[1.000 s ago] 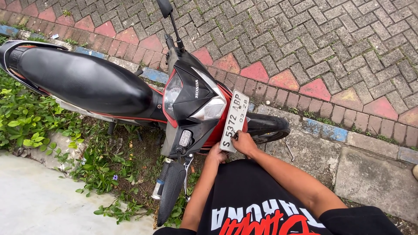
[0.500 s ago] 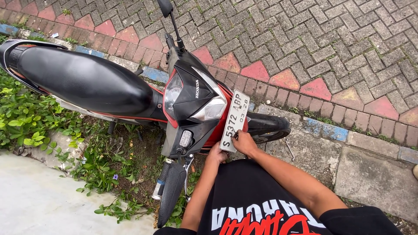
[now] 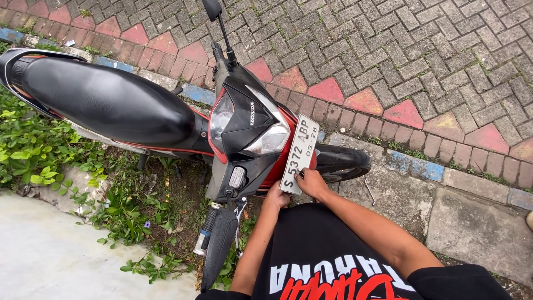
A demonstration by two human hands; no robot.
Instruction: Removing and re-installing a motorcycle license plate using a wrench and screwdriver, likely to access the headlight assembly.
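- The motorcycle [image 3: 166, 116] stands across the left and middle of the scene on a strip of dirt and weeds [image 3: 66, 166], its front wheel [image 3: 341, 162] against the paved kerb [image 3: 422, 166]
- The white number plate [image 3: 300, 154] sits tilted at the front of the bike, just right of the headlight [image 3: 261, 136]
- The left hand [image 3: 276, 195] presses against the plate's near lower corner from behind; whether its fingers are curled shut cannot be told
- The right hand [image 3: 312, 182] pinches the plate's lower edge with fingertips closed on it
- Risk, as a judgement: the plate could slip or twist askew if the left hand's support eases, and a small fastener could drop into the weeds
- A thin metal tool [image 3: 368, 190] lies on the concrete to the right, well apart from both hands; the front wheel crowds the right hand's side
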